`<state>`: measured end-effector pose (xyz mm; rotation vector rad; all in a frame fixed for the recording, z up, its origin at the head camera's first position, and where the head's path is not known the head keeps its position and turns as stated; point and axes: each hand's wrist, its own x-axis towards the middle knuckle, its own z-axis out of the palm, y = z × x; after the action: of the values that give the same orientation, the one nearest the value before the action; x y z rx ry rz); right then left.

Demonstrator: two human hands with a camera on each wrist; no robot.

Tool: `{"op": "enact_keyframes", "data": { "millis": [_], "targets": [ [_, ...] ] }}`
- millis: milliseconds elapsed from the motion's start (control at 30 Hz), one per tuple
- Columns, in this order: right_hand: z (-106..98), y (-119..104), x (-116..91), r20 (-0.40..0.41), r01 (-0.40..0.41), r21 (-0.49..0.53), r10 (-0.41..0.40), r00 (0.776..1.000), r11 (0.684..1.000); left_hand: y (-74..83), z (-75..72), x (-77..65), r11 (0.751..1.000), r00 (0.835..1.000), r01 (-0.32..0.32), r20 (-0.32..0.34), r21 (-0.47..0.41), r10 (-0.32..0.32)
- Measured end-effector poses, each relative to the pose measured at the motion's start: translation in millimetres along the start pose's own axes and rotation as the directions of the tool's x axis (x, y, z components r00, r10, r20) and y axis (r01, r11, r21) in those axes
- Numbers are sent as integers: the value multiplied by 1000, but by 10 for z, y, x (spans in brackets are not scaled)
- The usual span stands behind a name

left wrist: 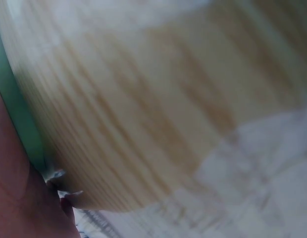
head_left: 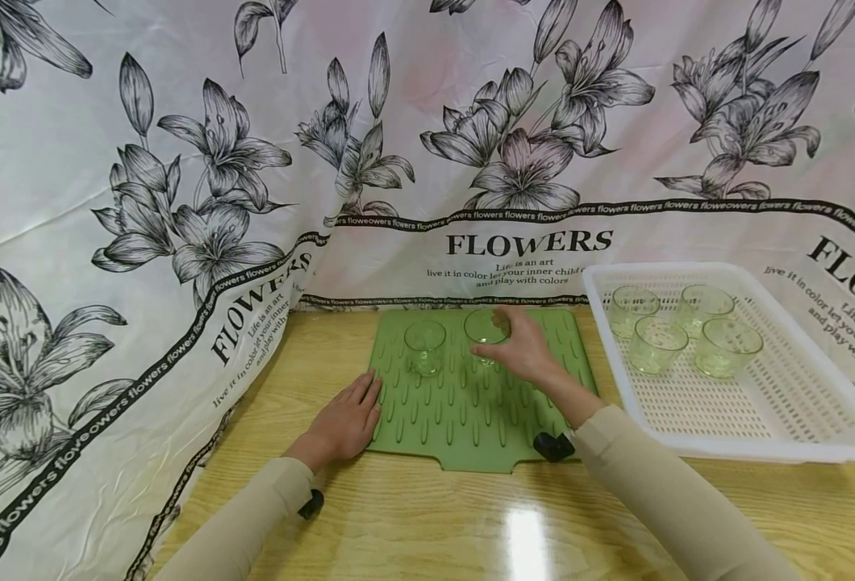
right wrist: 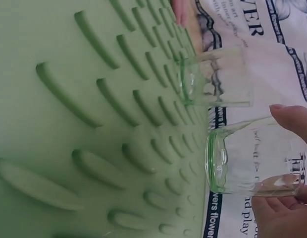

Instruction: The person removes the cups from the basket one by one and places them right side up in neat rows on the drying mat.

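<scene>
Right grip (head_left: pixel 525 349) pinching glass (right wrist: pixel 242 161); left grip (head_left: pixel 344 420) flat at mat (head_left: pixel 471 440) edge; cloth (head_left: pixel 398 177) reads "FLOWERS".

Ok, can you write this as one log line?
right hand: holds glass over mat | left hand: at mat edge | mat: second glass | basket: four glasses

Held glass (right wrist: pixel 245 161), standing glass (head_left: pixel 425 349), green mat (head_left: pixel 464 420).
Both glasses are clear, faintly green, upright; the right hand (head_left: pixel 525 347) grips one at the mat's far half, the other stands left of it. The ridged mat lies flat, the left hand (head_left: pixel 344 418) touching its left edge.
</scene>
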<state>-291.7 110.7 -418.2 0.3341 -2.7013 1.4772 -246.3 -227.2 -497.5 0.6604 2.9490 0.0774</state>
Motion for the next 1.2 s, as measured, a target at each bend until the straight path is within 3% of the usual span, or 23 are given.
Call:
{"op": "enact_keyframes", "data": {
  "millis": [933, 1200],
  "targets": [
    [111, 227, 120, 45, -13, -40, 15, 999, 999, -24, 37, 54, 999, 1000, 1, 9, 49, -2],
    [142, 260, 152, 67, -19, -28, 21, 998, 999, 14, -14, 21, 1000, 1000, 1, 3, 17, -1]
  ]
}}
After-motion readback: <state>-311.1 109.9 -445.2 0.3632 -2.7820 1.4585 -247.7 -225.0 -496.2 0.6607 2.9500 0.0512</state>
